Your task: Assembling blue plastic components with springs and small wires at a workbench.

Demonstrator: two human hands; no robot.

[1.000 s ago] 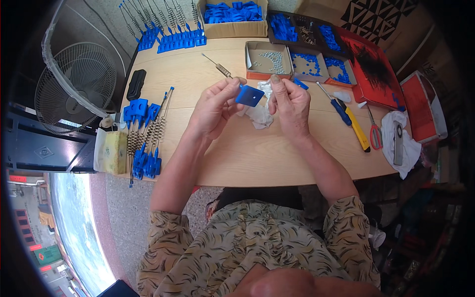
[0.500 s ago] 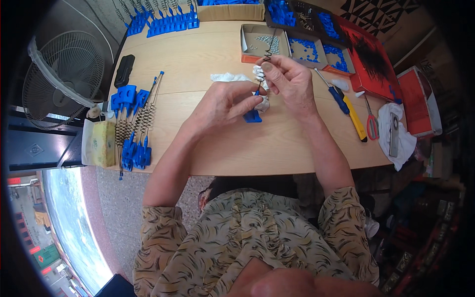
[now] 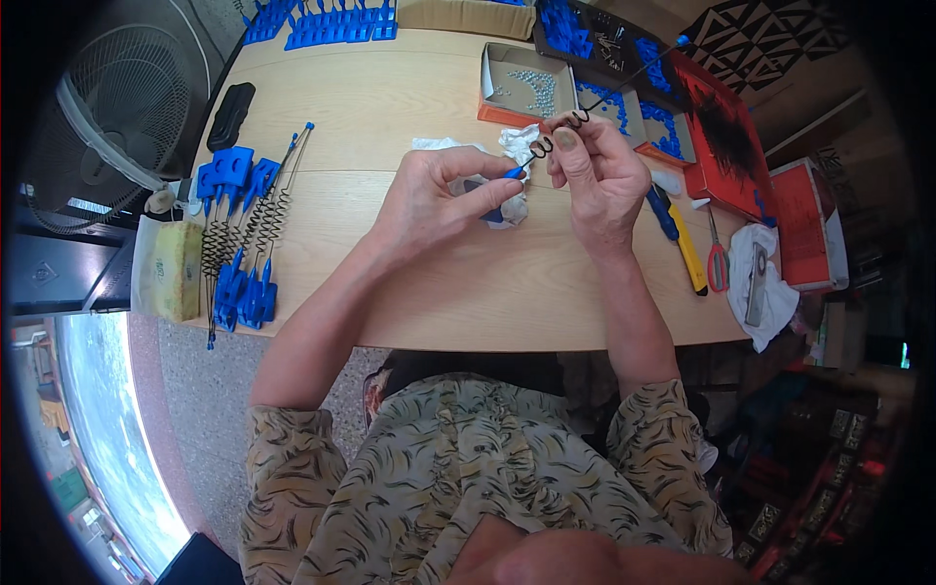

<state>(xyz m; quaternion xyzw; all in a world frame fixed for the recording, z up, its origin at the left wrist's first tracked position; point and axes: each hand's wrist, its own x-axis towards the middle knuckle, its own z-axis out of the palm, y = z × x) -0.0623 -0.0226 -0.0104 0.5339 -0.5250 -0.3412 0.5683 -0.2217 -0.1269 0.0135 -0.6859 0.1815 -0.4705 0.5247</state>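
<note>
My left hand [image 3: 429, 200] pinches the blue plastic collar at the lower end of a black coiled wire [image 3: 539, 150]. A blue plastic piece [image 3: 491, 215] shows partly below those fingers, mostly hidden. With thumb and fingers closed, my right hand [image 3: 603, 180] grips the coil farther up. From there the wire slants to the upper right, ending in a small blue tip [image 3: 682, 41] above the parts trays. Crumpled white tissue [image 3: 519, 142] lies behind and under the hands.
Coiled wires with blue plastic ends [image 3: 234, 229] lie at left, near a yellow sponge [image 3: 177, 271] and a fan [image 3: 136, 107]. Beyond my right hand stand a cardboard box of silvery beads [image 3: 497, 105] and a red tray of black wires [image 3: 723, 146]. A yellow-handled tool [image 3: 690, 255] and red-handled scissors [image 3: 719, 268] lie at right.
The coiled wire has swung from nearly upright to a slant toward the upper right. My right hand has shifted right along with it; my left still pinches the collar.
</note>
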